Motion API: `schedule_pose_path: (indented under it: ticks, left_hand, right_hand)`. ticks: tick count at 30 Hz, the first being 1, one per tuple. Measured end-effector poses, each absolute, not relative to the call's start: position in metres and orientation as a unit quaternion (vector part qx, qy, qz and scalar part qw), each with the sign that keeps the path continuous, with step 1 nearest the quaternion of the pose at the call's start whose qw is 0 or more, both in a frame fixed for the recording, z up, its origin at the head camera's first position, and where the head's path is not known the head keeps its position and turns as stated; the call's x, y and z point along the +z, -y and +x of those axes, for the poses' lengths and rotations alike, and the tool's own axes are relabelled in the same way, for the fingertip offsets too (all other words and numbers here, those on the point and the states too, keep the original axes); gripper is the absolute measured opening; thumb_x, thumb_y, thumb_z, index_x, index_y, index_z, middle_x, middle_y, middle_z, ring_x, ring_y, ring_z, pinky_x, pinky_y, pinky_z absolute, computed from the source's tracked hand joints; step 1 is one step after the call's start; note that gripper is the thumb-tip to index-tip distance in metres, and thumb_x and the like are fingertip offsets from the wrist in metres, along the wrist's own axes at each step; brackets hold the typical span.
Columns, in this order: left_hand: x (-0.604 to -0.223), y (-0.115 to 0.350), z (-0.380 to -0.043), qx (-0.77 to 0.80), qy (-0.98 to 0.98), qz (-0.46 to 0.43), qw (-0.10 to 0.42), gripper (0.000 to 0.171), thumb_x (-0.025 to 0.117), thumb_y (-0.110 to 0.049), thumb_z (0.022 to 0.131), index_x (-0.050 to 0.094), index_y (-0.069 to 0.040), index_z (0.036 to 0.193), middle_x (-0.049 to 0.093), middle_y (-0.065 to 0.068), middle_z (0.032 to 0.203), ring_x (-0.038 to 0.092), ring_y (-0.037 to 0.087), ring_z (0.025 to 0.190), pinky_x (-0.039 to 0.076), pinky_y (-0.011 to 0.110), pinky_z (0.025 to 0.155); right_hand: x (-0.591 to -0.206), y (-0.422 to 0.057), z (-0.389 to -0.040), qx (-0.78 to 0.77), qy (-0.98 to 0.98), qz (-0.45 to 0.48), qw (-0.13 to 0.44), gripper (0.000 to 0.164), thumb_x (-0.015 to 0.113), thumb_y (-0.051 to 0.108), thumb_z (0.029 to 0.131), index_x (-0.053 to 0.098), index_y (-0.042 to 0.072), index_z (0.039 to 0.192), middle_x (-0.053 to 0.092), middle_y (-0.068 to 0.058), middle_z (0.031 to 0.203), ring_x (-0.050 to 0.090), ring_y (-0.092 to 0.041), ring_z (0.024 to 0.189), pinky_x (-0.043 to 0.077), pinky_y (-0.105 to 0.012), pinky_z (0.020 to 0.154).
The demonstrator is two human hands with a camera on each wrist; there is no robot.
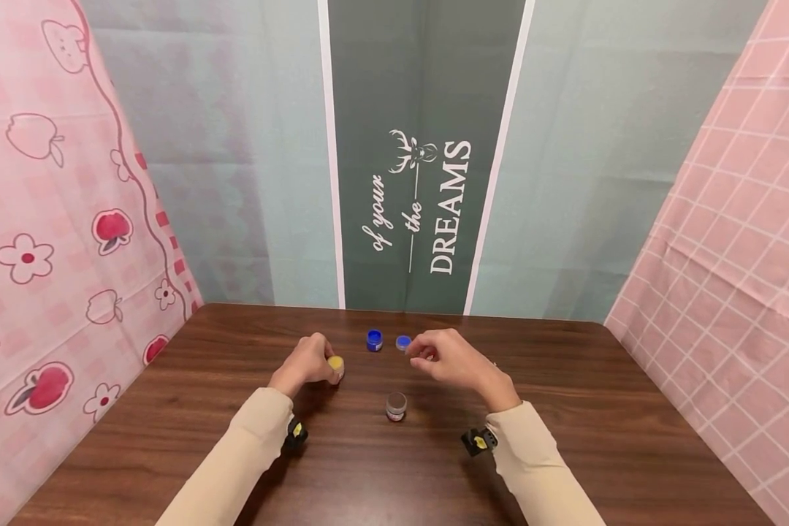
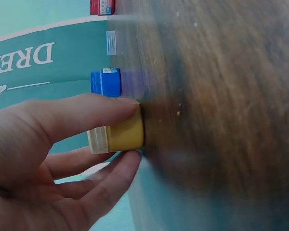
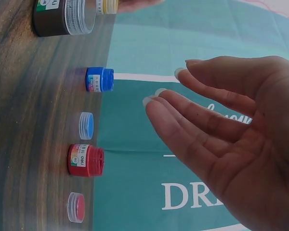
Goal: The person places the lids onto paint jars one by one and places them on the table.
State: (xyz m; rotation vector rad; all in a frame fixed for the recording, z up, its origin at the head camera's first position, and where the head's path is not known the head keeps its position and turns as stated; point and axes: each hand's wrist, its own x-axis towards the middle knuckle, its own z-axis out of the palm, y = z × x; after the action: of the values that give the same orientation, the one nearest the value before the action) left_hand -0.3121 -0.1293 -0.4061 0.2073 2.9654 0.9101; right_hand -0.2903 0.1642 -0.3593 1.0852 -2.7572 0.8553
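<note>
My left hand pinches a small yellow paint jar between thumb and fingers at the left of the table. Its clear lid is on, and its base is at or close to the wood. My right hand hovers over the right side with loosely bent fingers, holding nothing. Between the hands, farther back, an uncapped blue paint jar stands beside its blue lid. In the right wrist view, an uncapped red paint jar and a red lid follow in line; the right hand mostly hides them from the head view.
A dark paint jar with a clear lid stands nearer the front of the brown wooden table. Behind the table's back edge hangs a green and teal cloth with white lettering. Pink patterned cloths hang at both sides.
</note>
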Motion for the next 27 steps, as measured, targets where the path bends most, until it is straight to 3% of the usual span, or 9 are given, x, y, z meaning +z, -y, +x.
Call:
schedule_pose_path:
  ticks: [5,14,22,27]
  left_hand:
    - [-0.389,0.122,-0.314,0.268,-0.959,0.06,0.063,0.033,0.09,-0.013,0.069,0.069,0.001,0.09,0.067,0.01,0.086,0.058,0.021,0.074,0.05,0.031,0.063]
    - [-0.387,0.094,-0.338,0.297,-0.953,0.028,0.059,0.045,0.091,-0.017,0.073,0.066,0.003,0.104,0.069,0.017,0.105,0.066,0.025,0.088,0.059,0.041,0.074]
    - [-0.4,0.076,-0.356,0.319,-0.947,0.008,0.037,0.038,0.095,-0.015,0.067,0.065,0.001,0.085,0.063,0.011,0.086,0.056,0.023,0.078,0.049,0.035,0.065]
    - [-0.406,0.07,-0.365,0.332,-0.943,-0.011,0.027,0.036,0.096,-0.017,0.066,0.07,0.0,0.085,0.068,0.015,0.093,0.062,0.028,0.086,0.054,0.041,0.072]
  right_hand:
    - [-0.359,-0.167,-0.291,0.28,0.894,0.348,0.026,0.012,0.071,0.01,0.095,0.076,0.005,0.105,0.076,-0.006,0.099,0.068,-0.012,0.085,0.061,-0.044,0.082]
    - [-0.359,-0.166,-0.29,0.279,0.894,0.349,0.017,0.013,0.071,0.01,0.095,0.076,0.005,0.106,0.076,-0.005,0.099,0.069,-0.011,0.087,0.061,-0.036,0.082]
    - [-0.362,-0.164,-0.291,0.277,0.893,0.355,0.013,0.011,0.071,0.009,0.095,0.076,0.006,0.104,0.077,-0.005,0.099,0.07,-0.011,0.087,0.061,-0.032,0.081]
    - [-0.363,-0.164,-0.293,0.277,0.892,0.357,0.015,0.011,0.071,0.008,0.094,0.076,0.006,0.104,0.077,-0.005,0.099,0.071,-0.013,0.088,0.059,-0.025,0.08]
